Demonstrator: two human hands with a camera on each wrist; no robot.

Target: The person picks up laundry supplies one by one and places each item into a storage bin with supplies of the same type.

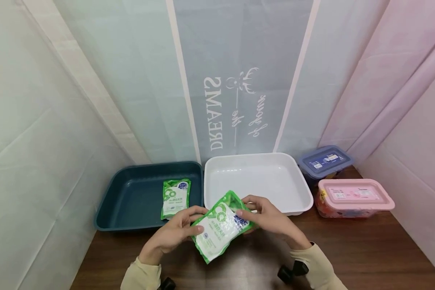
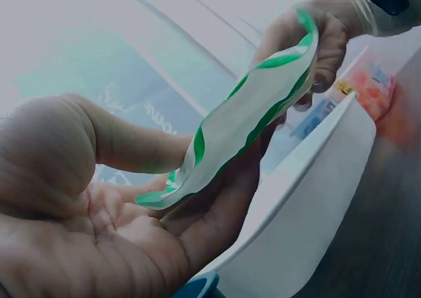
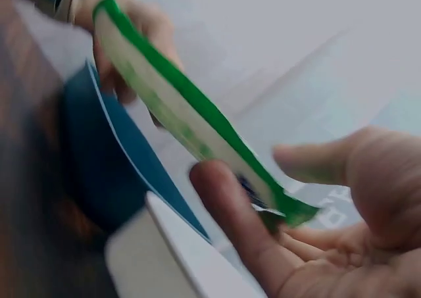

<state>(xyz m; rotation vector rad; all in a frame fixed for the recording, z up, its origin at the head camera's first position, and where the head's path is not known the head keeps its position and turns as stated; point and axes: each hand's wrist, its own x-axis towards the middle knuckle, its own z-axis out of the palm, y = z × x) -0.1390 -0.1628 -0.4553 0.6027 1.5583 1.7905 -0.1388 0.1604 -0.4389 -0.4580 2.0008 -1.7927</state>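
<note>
Over the front edge of the white tray (image 1: 261, 183), both hands hold a green-and-white packet (image 1: 217, 237) with a blue logo, its printed face up and tilted. The left hand (image 1: 175, 231) grips its lower left side, thumb on the print. At the upper right corner, the right hand (image 1: 270, 215) holds it with one digit on the printed face and others behind. The left wrist view shows the packet (image 2: 253, 114) nearly edge-on between the hands. A matching packet (image 1: 176, 198) lies in the right part of the dark teal tray (image 1: 130, 197).
The teal and white trays stand side by side against the curtain (image 1: 239, 48). To their right are a blue-lidded box (image 1: 324, 161) and a pink-lidded box (image 1: 355, 197). Brown wooden table (image 1: 377, 249) extends in front.
</note>
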